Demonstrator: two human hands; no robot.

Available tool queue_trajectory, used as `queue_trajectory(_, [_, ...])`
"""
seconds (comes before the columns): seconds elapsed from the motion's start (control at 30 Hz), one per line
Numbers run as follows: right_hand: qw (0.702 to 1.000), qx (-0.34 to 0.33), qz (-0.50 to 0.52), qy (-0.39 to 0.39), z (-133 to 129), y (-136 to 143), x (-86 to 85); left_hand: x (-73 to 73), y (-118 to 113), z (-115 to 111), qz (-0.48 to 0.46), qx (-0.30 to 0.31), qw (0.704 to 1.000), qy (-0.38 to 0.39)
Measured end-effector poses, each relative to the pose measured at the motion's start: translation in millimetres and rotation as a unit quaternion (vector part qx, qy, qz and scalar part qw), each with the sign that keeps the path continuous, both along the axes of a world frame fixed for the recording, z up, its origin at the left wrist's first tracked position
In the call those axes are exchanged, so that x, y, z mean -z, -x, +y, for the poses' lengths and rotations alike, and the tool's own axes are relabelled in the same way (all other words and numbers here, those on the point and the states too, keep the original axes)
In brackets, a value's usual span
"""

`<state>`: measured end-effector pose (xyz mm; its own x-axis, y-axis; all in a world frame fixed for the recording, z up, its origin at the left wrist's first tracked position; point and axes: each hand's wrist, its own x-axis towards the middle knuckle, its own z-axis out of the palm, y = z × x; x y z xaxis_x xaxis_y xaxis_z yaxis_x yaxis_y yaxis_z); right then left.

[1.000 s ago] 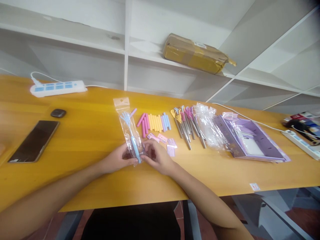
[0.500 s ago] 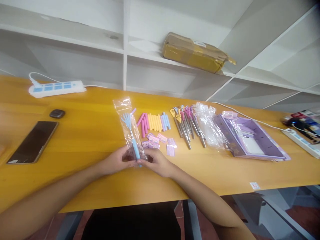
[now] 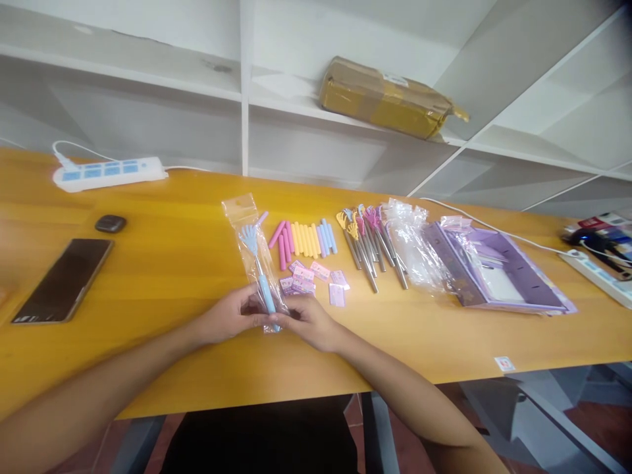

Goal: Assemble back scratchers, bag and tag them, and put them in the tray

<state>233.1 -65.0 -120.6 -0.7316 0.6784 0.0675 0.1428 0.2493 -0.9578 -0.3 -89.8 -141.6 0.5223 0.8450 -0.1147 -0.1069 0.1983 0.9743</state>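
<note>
A clear plastic bag (image 3: 240, 207) stands tilted between my hands with a blue hand-shaped scratcher (image 3: 265, 288) inside it. My left hand (image 3: 237, 315) grips the bag's lower end from the left, and my right hand (image 3: 309, 320) pinches it from the right. Just beyond lie pink tubes (image 3: 285, 245), yellow tubes (image 3: 306, 240) and blue tubes (image 3: 326, 237). Small printed cards (image 3: 303, 281) are scattered in front of them. Further right is a pile of metal-handled scratchers (image 3: 368, 247), beside a stack of clear bags (image 3: 412, 253).
An open purple box (image 3: 459, 280) sits at the right. A phone (image 3: 64, 280), a black case (image 3: 110, 224) and a power strip (image 3: 111, 173) are at the left. Another power strip (image 3: 600, 280) lies far right. A taped parcel (image 3: 385, 99) rests on the shelf above.
The bag's top tilts slightly further left and lower. Both hands keep their grip with hardly any movement; the view has shifted a little.
</note>
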Motion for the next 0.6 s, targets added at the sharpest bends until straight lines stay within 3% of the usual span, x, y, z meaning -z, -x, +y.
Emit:
queue_trajectory(0.23, [1.0, -0.009, -0.004, 0.026, 0.7, -2.0, 3.3, -1.1, 2.2, 0.5, 0.041, -0.006, 0.999, -0.008])
queue_trajectory(0.6, [1.0, -0.008, 0.003, 0.015, -1.6, -1.6, 0.6, 2.0, 2.8, 3.9, -0.02, 0.02, 0.999, -0.02])
